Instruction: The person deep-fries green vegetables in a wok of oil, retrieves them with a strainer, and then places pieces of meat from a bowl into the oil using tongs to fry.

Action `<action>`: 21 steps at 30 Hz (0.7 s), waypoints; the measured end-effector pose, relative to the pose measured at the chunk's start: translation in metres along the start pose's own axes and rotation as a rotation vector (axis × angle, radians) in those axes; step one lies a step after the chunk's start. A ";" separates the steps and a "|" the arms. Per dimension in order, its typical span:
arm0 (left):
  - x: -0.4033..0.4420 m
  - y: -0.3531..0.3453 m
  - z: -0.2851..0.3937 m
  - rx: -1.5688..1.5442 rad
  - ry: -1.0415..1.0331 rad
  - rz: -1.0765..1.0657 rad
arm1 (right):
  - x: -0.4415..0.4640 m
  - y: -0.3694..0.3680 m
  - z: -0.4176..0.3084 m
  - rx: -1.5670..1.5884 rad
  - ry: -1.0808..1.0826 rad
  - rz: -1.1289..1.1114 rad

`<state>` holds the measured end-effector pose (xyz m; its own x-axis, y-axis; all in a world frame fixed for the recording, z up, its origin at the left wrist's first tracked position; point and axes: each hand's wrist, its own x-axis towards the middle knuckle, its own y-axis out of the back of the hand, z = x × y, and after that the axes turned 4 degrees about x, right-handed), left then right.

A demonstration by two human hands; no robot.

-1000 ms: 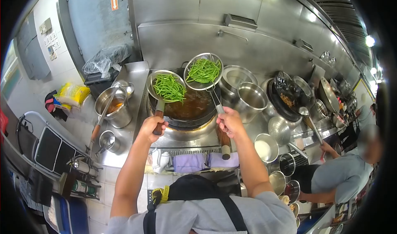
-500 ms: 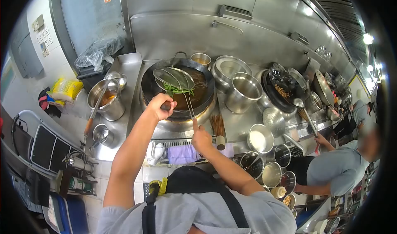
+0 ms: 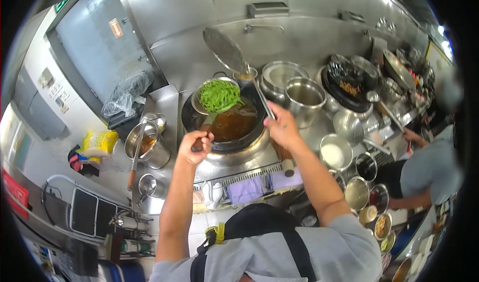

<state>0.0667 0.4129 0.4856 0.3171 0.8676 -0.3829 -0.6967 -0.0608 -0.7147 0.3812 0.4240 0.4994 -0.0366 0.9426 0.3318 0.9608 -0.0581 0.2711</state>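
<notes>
Orange sign (image 3: 116, 28), white downward arrow (image 3: 116, 28), on grey door (image 3: 90, 47), no legible words

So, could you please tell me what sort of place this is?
Probably a restaurant kitchen: a large wok sits on a steel range, a deep steel pot stands beside it, and a second person in grey is farther along.

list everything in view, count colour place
centre wok: one, black, middle
liquid: one pool, brown, centre wok
lower strainer: one, silver, above centre wok
upper strainer: one, grey, upper middle
green beans: one heap, green, lower strainer
right wok: one, black, right
metal pots: several, silver, both sides
cloth: at least one, purple, counter front
yellow bag: one, yellow, left
bowls: many, mixed, right
co-worker: one, grey shirt, right
left hand: one, bare, on lower strainer
right hand: one, bare, on upper strainer
</notes>
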 end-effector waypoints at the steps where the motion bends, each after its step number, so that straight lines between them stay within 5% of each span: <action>1: -0.005 -0.006 0.008 -0.008 0.004 -0.023 | 0.006 0.003 0.002 0.149 -0.011 0.010; 4: -0.021 -0.022 0.025 -0.055 0.008 -0.139 | 0.010 0.013 -0.014 0.474 -0.213 0.056; 10: -0.039 -0.030 0.030 -0.031 -0.048 -0.184 | -0.015 -0.004 0.039 0.639 -0.506 0.041; 21: -0.045 -0.048 0.050 -0.011 -0.028 -0.169 | -0.025 0.017 0.038 1.148 -0.610 -0.062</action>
<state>0.0544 0.4016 0.5662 0.4108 0.8794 -0.2407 -0.6281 0.0816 -0.7738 0.4087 0.4125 0.4610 -0.2509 0.9476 -0.1975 0.6578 0.0172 -0.7530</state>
